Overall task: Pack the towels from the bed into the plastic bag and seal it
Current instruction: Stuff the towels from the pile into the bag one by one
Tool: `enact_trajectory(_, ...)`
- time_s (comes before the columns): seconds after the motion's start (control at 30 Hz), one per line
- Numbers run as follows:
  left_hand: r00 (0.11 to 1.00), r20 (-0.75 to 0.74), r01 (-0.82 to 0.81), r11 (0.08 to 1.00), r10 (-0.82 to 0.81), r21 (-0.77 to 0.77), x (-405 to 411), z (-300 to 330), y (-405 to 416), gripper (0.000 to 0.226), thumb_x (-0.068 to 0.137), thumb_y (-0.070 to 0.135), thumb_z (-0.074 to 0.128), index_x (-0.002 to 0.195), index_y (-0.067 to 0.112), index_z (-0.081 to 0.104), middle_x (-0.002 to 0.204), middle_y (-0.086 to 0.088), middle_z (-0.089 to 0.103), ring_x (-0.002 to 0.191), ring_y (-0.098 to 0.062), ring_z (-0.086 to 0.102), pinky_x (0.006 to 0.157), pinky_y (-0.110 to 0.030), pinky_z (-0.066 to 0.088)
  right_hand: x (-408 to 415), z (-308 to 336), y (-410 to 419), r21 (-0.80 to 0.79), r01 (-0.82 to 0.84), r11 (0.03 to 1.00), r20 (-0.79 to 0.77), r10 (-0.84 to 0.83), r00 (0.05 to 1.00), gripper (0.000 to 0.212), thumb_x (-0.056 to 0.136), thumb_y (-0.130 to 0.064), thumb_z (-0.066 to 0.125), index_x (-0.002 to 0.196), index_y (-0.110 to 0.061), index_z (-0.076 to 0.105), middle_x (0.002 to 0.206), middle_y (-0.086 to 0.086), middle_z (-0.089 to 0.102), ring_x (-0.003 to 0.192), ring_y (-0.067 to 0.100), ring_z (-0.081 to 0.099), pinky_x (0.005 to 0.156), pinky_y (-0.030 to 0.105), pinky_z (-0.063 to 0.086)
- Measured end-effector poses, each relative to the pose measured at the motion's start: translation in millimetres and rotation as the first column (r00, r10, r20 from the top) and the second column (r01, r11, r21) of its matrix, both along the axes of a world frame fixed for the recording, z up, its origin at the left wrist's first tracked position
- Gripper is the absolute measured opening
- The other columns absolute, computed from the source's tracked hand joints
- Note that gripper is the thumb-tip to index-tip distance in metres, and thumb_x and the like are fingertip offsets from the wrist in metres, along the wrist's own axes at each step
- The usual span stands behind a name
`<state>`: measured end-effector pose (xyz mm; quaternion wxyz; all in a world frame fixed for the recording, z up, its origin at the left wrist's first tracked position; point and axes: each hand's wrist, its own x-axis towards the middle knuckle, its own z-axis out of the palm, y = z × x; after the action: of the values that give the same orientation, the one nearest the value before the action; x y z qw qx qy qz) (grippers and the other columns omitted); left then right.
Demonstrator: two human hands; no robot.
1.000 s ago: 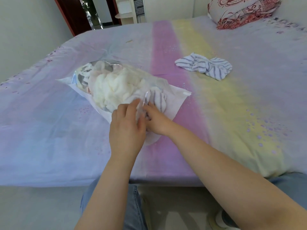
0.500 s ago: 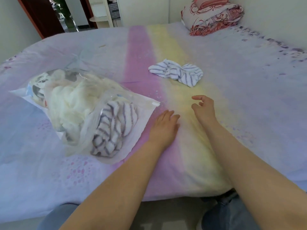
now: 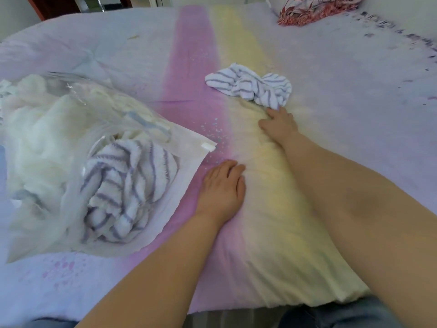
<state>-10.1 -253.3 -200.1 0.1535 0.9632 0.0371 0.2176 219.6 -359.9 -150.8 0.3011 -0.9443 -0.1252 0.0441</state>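
Fingers of right hand touch loose towel's near edge, grip unclear; left hand flat.

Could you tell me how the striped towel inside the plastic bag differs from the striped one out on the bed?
The bagged striped towel lies bunched inside the plastic bag, untouched; the loose striped towel lies on the bedsheet, the right hand touching its edge. Both are white with purple-grey stripes and crumpled.

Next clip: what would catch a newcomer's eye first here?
The clear plastic bag at left, stuffed with white and striped towels. Then the loose striped towel on the bed's yellow band, the right hand reaching its near edge. The left hand rests flat beside the bag.
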Motion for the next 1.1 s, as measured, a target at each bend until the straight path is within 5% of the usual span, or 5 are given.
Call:
enact_trajectory(0.4,0.99,-0.129,0.004,0.932,-0.054,-0.362,-29,35,-8,0.102,0.087,0.051,0.062,0.155,0.019,-0.007,0.165,0.0,0.003,0.15,-0.019,0.017,0.115,-0.037,0.025,-243,27,-67,0.671,-0.066,0.739,0.126,-0.026,0.992,0.004,0.069,-0.024,0.053,0.069,-0.028,0.055,0.064,-0.009,0.053,0.06,0.0,0.044,0.059,0.014,0.035)
enact_trajectory(0.6,0.978,-0.076,0.108,0.782,-0.194,-0.615,-77,61,-26,0.041,0.087,0.026,0.062,0.127,0.029,0.053,0.145,0.005,0.039,0.127,0.001,0.032,0.109,-0.022,0.029,-321,94,-100,0.909,-0.145,0.391,-0.021,0.389,0.921,0.008,0.057,-0.017,0.059,0.06,-0.025,0.06,0.068,-0.004,0.051,0.071,0.015,0.043,0.06,0.023,0.033)
enact_trajectory(0.7,0.99,-0.071,0.017,0.613,-0.119,-0.79,-115,80,-32,0.018,0.087,0.017,0.059,0.077,0.027,0.047,0.083,0.008,0.053,0.069,0.002,0.044,0.066,-0.012,0.038,-306,98,-97,0.839,-0.11,0.534,0.103,0.042,0.994,0.02,0.075,-0.007,0.059,0.071,-0.027,0.058,0.068,-0.013,0.052,0.069,0.007,0.045,0.064,0.021,0.037)
enact_trajectory(0.83,0.985,-0.094,-0.163,0.606,0.145,-0.779,-147,95,-30,0.022,0.086,0.018,0.066,0.091,0.019,0.044,0.073,0.011,0.051,0.071,-0.013,0.05,0.056,-0.013,0.037,-275,82,-69,0.622,-0.012,0.783,0.177,-0.126,0.976,0.019,0.086,-0.001,0.059,0.086,-0.02,0.055,0.073,-0.012,0.05,0.063,-0.006,0.049,0.06,0.006,0.036)
enact_trajectory(1.1,0.958,0.101,-0.277,0.957,0.269,0.082,-181,70,-1,0.063,0.072,0.036,0.076,0.12,0.012,0.044,0.104,-0.01,0.059,0.086,-0.03,0.06,0.063,-0.038,0.049,-273,12,-22,0.043,-0.304,0.952,-0.033,0.305,0.952,0.082,0.08,-0.062,0.058,0.149,-0.035,0.023,0.155,0.005,0.027,0.142,0.026,0.027,0.114,0.042,0.026)
